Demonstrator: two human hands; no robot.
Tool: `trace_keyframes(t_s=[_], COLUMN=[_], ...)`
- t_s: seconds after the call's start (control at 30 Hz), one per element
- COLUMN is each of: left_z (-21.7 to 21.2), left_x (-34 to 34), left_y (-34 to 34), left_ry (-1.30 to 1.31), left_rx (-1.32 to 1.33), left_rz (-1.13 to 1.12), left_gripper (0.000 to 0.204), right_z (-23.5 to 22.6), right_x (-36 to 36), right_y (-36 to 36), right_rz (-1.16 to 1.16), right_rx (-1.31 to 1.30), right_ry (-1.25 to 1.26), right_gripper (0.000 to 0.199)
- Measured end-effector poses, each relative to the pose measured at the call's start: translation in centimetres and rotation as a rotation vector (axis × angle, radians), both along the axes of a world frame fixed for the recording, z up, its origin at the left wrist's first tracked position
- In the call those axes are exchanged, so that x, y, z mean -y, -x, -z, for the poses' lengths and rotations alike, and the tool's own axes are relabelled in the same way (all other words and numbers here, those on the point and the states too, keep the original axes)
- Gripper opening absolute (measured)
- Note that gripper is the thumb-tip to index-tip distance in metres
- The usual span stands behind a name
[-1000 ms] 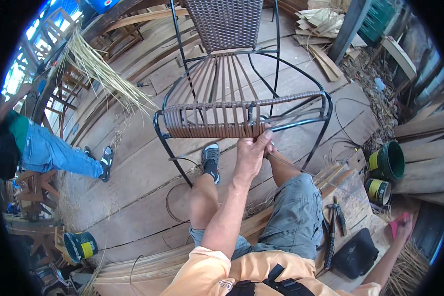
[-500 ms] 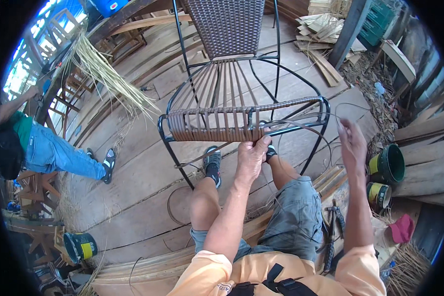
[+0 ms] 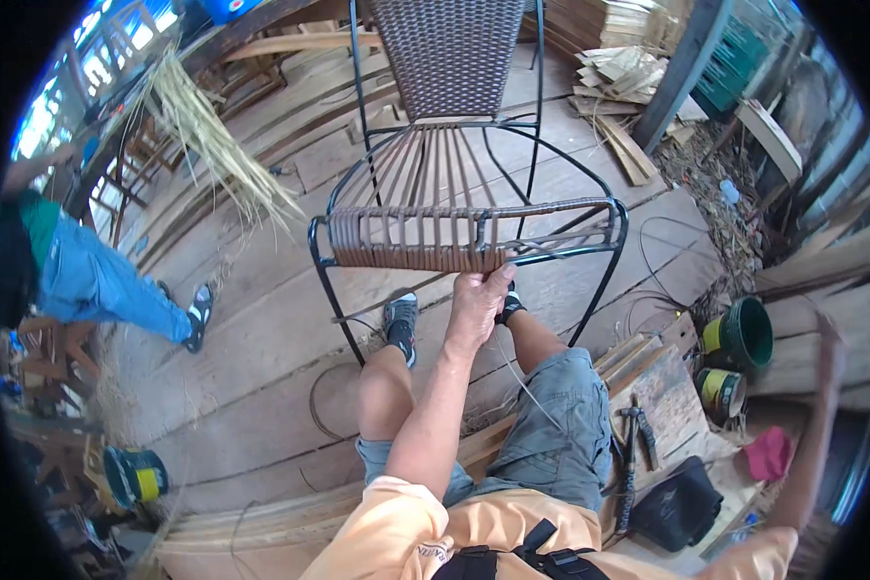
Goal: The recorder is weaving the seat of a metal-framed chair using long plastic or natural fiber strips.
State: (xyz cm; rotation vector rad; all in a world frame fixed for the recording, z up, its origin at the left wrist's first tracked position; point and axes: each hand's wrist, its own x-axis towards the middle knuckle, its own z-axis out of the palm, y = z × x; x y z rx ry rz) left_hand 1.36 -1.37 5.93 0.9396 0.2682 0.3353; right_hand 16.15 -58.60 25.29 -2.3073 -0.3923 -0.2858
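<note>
In front of me stands a chair (image 3: 619, 242) with a black metal frame and a woven brown back. Brown strips (image 3: 411, 259) wrap the left and middle of its double front rail, while more run fanwise across the seat. My left hand (image 3: 476, 307) is closed at the end of the wrapping, thumb pressed against the strip and lower rail. A thin strand (image 3: 527, 387) hangs below that hand over my knee. My right hand (image 3: 828, 333) is stretched far out to the right, beyond the buckets; motion blurs its fingers, so I cannot make out what they hold.
A hammer (image 3: 631, 425), pincers (image 3: 647, 440) and a black cap (image 3: 681, 503) lie on boards at my right. Green buckets (image 3: 744, 333) stand beyond them. Strands (image 3: 222, 145) hang in a pale bundle at left, near another person (image 3: 106, 280). Wood scraps (image 3: 623, 72) are piled behind.
My right hand has swung outward to the right, away from the chair, uncovering the cap. My left hand keeps its hold at the rail. The loops of strand by the right chair leg have shifted.
</note>
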Motion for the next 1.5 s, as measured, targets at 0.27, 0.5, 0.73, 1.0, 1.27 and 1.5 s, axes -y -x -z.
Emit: trace_keyframes(t_s=[0.27, 0.5, 0.73, 1.0, 1.27, 1.5], left_z=[0.1, 0.5, 0.6, 1.5, -0.3, 0.7], left_x=[0.4, 0.4, 0.8, 1.3, 1.4, 1.5], left_y=[0.4, 0.4, -0.2, -1.9, -0.5, -1.0], left_ry=[0.05, 0.051, -0.043, -0.188, 0.03, -0.007], left_rx=[0.005, -0.027, -0.019, 0.044, 0.012, 0.001], left_rz=[-0.025, -0.019, -0.014, -0.131, -0.05, -0.053], left_gripper=[0.032, 0.027, 0.026, 0.03, 0.013, 0.016], right_z=[2.4, 8.4, 7.8, 11.6, 9.8, 8.0], right_x=[9.1, -32.0, -37.5, -31.6, -32.3, -32.6], right_y=[2.2, -2.4, -0.3, -8.9, -8.6, -6.3], right_rz=[0.712, -0.234, -0.31, -0.425, -0.307, -0.535], right_rx=[-0.353, -0.165, -0.011, -0.462, 0.129, -0.466], right_ry=[1.269, -0.003, 0.424, 0.427, 0.341, 0.314], right_gripper=[0.026, 0.046, 0.031, 0.025, 0.058, 0.02])
